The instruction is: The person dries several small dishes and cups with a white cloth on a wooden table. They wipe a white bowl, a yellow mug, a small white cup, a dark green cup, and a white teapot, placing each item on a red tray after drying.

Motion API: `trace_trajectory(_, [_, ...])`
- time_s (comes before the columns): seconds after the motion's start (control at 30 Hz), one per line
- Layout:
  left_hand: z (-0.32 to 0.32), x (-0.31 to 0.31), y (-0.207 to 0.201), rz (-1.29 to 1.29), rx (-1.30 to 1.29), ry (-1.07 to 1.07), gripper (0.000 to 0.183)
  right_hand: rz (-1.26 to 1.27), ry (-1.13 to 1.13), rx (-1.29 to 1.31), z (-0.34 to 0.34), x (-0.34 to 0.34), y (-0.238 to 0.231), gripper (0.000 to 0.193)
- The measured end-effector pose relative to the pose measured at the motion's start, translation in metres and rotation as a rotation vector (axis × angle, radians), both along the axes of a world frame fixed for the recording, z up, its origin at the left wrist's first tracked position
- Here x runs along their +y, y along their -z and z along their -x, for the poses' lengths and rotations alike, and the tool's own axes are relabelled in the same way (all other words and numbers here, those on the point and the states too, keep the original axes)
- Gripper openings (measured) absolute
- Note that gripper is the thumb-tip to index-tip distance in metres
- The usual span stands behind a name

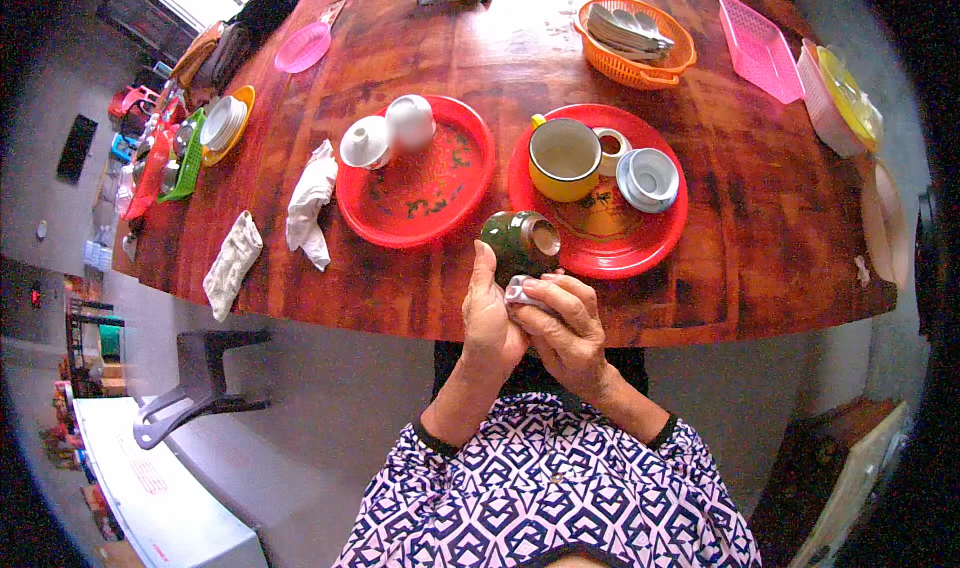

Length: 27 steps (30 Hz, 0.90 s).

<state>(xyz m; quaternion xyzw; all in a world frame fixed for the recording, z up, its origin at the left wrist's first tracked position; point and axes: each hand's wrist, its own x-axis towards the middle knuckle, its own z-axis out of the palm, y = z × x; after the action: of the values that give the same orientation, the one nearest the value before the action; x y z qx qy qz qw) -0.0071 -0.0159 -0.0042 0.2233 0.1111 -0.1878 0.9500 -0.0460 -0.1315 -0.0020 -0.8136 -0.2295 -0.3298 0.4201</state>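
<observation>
A dark green glazed pot (512, 245) lies tipped in my left hand (490, 320), its pale round end turned to the right. My right hand (568, 330) pinches a folded white cloth (519, 292) just below the pot. Both hands are close together over the table's near edge. Right beyond them, a red round tray (630, 261) bears a yellow mug (563, 173), a small white cup (612, 150) and a stack of pale bluish-white cups (652, 176). To the left, another red tray (440, 213) carries two white rounded ceramic pieces (366, 142), one of them blurred.
Two white cloths (312, 206) lie left on the wooden table (540, 58). An orange basket (640, 73) of spoons and pink baskets (762, 48) stand at the far right. White dishes (223, 123) sit far left. A dark stool (205, 373) is on the floor.
</observation>
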Motion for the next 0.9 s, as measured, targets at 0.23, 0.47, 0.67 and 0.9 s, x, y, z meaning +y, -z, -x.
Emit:
trace_trajectory(0.23, [0.006,-0.006,-0.019,0.000,0.002,-0.032,0.051,-0.208,0.093,-0.025,-0.007,-0.019,-0.026,0.023])
trace_trajectory(0.47, [0.012,-0.007,-0.022,-0.093,0.001,-0.064,0.046,-0.070,0.026,0.217,-0.018,-0.024,-0.031,0.041])
trace_trajectory(0.67, [0.014,-0.008,-0.018,-0.102,-0.006,-0.054,0.042,-0.149,-0.021,0.172,-0.010,-0.029,-0.029,0.033])
trace_trajectory(0.9, [0.017,-0.010,-0.027,-0.386,-0.166,-0.083,0.042,0.019,0.150,0.230,-0.014,-0.066,-0.045,0.025])
